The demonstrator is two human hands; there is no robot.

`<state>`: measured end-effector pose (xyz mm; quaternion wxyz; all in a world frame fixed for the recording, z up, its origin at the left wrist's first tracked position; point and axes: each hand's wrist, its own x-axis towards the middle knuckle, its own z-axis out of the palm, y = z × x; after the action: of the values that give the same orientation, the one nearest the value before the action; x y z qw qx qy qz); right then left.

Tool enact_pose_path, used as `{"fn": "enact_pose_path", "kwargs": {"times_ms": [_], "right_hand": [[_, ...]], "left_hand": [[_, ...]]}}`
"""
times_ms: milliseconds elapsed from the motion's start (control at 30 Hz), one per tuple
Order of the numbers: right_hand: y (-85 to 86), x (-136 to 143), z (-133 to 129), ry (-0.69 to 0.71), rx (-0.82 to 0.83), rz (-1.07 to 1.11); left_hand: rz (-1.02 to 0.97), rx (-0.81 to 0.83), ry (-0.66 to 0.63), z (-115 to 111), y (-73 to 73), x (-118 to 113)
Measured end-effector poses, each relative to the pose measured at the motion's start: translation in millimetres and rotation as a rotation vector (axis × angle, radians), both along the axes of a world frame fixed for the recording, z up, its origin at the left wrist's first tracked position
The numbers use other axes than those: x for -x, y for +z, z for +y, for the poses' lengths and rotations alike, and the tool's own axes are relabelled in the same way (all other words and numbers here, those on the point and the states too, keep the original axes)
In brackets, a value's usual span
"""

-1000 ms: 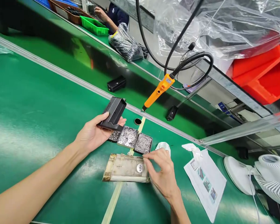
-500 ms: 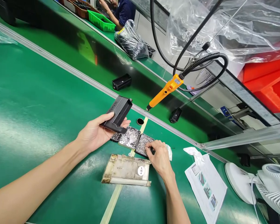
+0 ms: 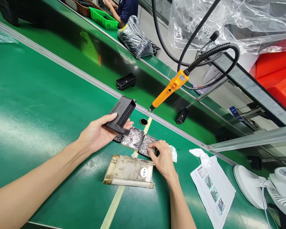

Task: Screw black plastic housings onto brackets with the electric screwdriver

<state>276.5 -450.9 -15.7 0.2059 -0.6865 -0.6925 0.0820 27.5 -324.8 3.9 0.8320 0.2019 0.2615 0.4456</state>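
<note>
A black plastic housing with raised lettering rests in my left hand, thumb on top and fingers beneath. My right hand is over the right-hand tray of small metal parts, thumb and index finger bent towards each other at its surface. Whatever lies between those fingertips is too small to make out. Beside it sits a middle tray of shiny metal pieces; a third tray is partly hidden under the housing. Nearer me lies a worn, taped block with a white disc on it.
An orange electric screwdriver hangs on a cable above the metal rail. A small round black dish stands behind the trays. To the right are an instruction sheet and a white fan. A person sits across the bench.
The view has shifted slightly. Both hands keep nearly the same pose, the left with the housing and the right at the tray of small parts.
</note>
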Motion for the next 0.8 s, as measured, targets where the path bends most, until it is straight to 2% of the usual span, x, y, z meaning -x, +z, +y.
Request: {"fn": "enact_pose_path", "kwargs": {"times_ms": [200, 433, 800], "right_hand": [[2.1, -1.9, -3.3, 0.001, -0.024, 0.012], [7.0, -1.3, -3.7, 0.041, 0.027, 0.0], [1.9, -2.5, -4.8, 0.031, -0.001, 0.045]], "left_hand": [[0.017, -0.029, 0.013, -0.5, 0.0, -0.5], [0.023, -0.045, -0.018, -0.2, -3.3, 0.2], [0.012, -0.04, -0.022, -0.6, -4.2, 0.6]]}}
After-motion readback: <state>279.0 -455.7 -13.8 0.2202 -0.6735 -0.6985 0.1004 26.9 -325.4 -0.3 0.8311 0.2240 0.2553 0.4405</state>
